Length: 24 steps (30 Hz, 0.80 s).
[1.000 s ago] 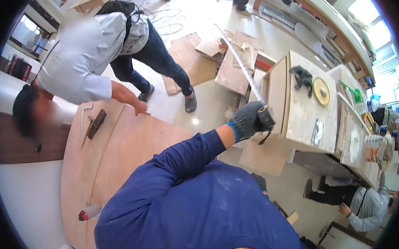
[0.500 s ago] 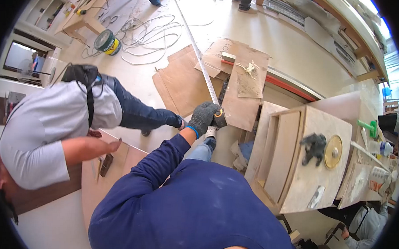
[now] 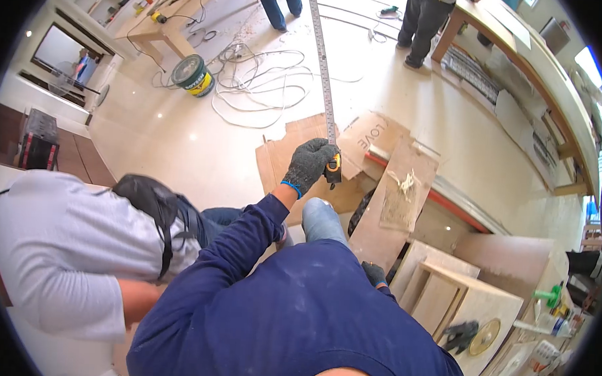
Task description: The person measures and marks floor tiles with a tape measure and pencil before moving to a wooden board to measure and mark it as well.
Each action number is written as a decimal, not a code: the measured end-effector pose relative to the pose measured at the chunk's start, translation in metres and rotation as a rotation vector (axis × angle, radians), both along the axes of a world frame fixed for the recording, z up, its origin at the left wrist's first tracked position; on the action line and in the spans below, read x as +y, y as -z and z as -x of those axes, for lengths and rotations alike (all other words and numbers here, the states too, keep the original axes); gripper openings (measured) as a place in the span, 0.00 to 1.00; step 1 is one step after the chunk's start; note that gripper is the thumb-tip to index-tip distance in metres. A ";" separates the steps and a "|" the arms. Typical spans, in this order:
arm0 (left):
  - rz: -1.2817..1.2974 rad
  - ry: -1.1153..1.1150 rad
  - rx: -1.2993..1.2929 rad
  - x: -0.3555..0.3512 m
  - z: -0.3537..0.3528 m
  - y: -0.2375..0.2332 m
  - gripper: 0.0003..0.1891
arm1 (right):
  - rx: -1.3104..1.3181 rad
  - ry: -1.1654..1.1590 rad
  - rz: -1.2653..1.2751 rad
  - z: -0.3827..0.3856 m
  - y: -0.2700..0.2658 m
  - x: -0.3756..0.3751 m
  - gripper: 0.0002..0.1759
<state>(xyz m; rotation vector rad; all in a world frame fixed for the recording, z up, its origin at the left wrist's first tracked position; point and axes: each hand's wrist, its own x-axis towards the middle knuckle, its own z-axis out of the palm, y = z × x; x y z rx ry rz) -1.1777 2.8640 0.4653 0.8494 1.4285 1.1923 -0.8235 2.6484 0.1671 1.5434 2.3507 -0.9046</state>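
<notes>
My left hand [image 3: 308, 164], in a dark grey knit glove, is wrapped round the case of a tape measure [image 3: 333, 166] with a yellow and black body. Its extended blade [image 3: 324, 61] runs straight away from me to the top edge of the view. Beneath it lie flattened cardboard sheets [image 3: 279, 155]. Low beside my right thigh is my right hand [image 3: 374, 274], also gloved; my body and sleeve hide most of it, and its fingers do not show clearly. Near it stands a wooden drawer cabinet [image 3: 474, 290].
A person in a grey shirt [image 3: 57, 244] is close on my left. Looped cable [image 3: 258, 85] and a paint bucket [image 3: 193, 76] lie ahead on the floor. A board [image 3: 380, 225] rests to the right. Other people [image 3: 422, 28] stand farther off by a long workbench [image 3: 534, 70].
My view has shifted forward and my left hand still holds the tape measure, its blade now pointing more straight ahead. My right hand has come into view. The person on the left has bent or moved nearer.
</notes>
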 end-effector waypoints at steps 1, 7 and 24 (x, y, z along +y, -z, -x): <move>-0.092 0.041 0.035 0.023 0.013 0.005 0.09 | 0.001 0.009 0.018 0.006 -0.005 0.023 0.17; -0.098 0.042 -0.037 0.165 0.075 0.037 0.09 | -0.113 0.019 0.213 0.029 -0.032 0.147 0.18; 0.160 0.254 0.023 0.520 0.286 0.067 0.09 | -0.116 0.189 -0.040 0.201 -0.057 0.731 0.16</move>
